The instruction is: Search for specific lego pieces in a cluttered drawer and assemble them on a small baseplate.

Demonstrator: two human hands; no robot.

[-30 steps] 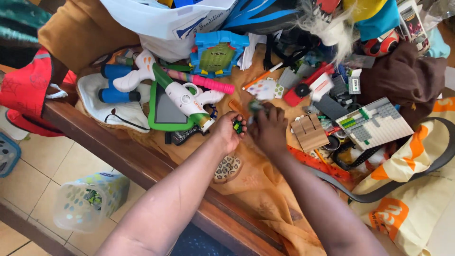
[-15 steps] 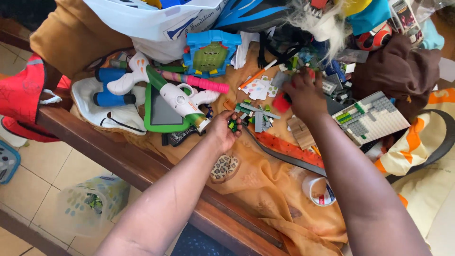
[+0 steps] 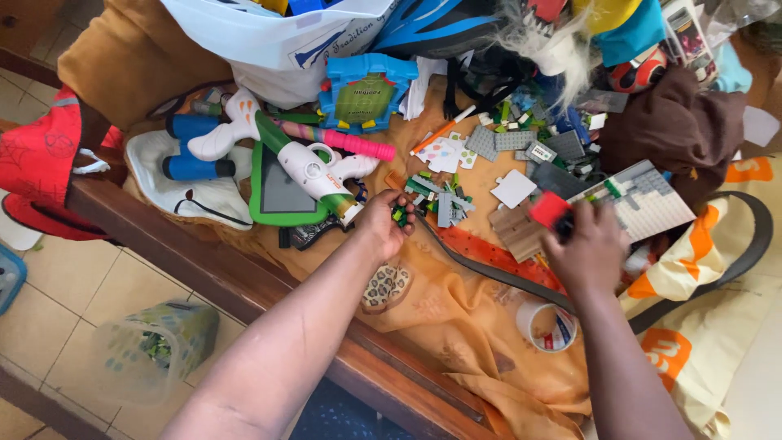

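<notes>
In right hand [image 3: 588,248], red block [image 3: 549,209].

A cluttered surface [image 3: 269,285] with a dark wooden edge is draped in an orange cloth [image 3: 464,318] and heaped with toys. On the left lie a white and green toy blaster [image 3: 305,163], a green-framed tablet [image 3: 273,195], a pink stick [image 3: 346,143] and a blue handheld game [image 3: 362,94], with a white plastic bag [image 3: 269,41] behind them; grey building plates [image 3: 643,204], loose bricks and a brown cloth [image 3: 676,130] sit to the right, and a dark strap [image 3: 489,269] curves across the cloth beside a roll of tape [image 3: 550,326]. On the tiled floor below stands a clear plastic tub [image 3: 151,350].
</notes>
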